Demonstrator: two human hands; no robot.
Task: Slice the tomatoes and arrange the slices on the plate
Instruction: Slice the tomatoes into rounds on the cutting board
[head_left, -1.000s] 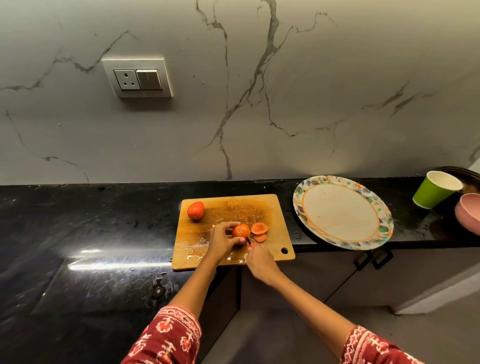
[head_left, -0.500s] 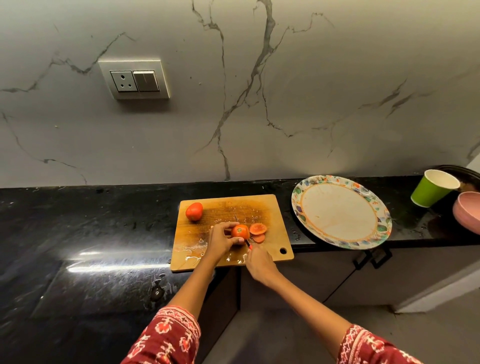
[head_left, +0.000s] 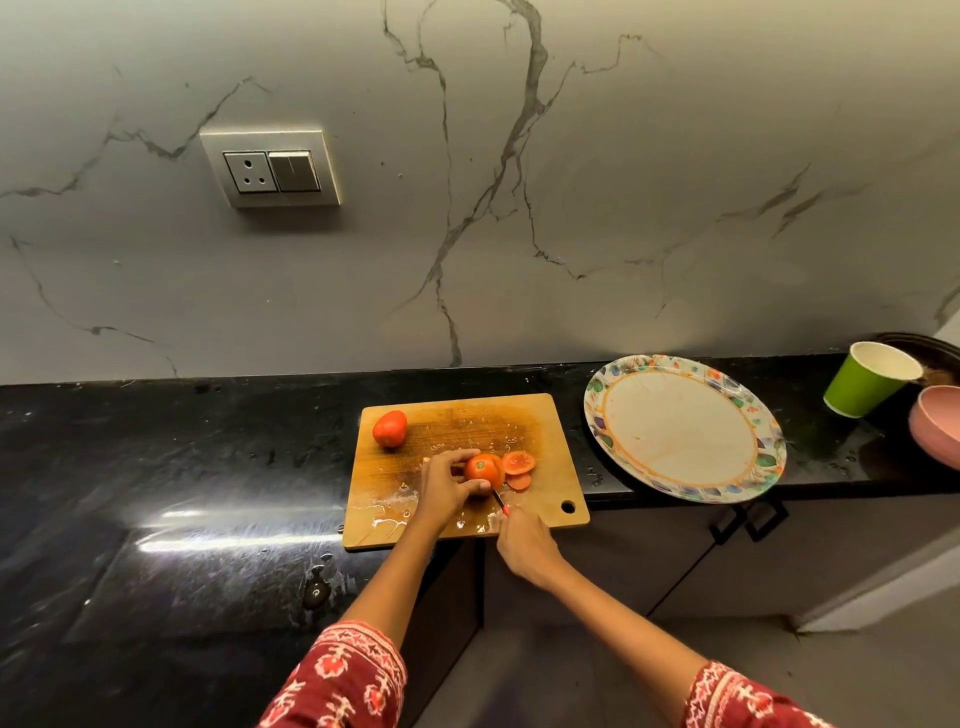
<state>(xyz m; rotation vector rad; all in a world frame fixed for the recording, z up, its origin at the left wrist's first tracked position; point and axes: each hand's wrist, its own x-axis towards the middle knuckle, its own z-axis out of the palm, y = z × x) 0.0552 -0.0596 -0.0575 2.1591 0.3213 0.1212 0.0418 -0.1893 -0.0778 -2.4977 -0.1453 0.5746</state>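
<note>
on the wooden cutting board, near its front edge, a tomato is being sliced. it is gripped by the left hand, whose fingers and thumb are curled round its left side. a knife with a red handle is clasped in the right hand, and the thin blade is set against the tomato's right face. two cut slices are seen lying flat just to the right of it, one partly over the other. a second, whole tomato is left untouched at the board's far left corner, well apart from the hands.

the work is judged to be at an early stage: only a couple of slices have been taken, most of the first tomato is uncut, and nothing has been laid on the plate, which stands to the right of the board on the dark counter.

the held tomato is orange-red and glossy, with a small green stem scar turned upward. the slices are paler, and wet patches are seen on the board.
</note>
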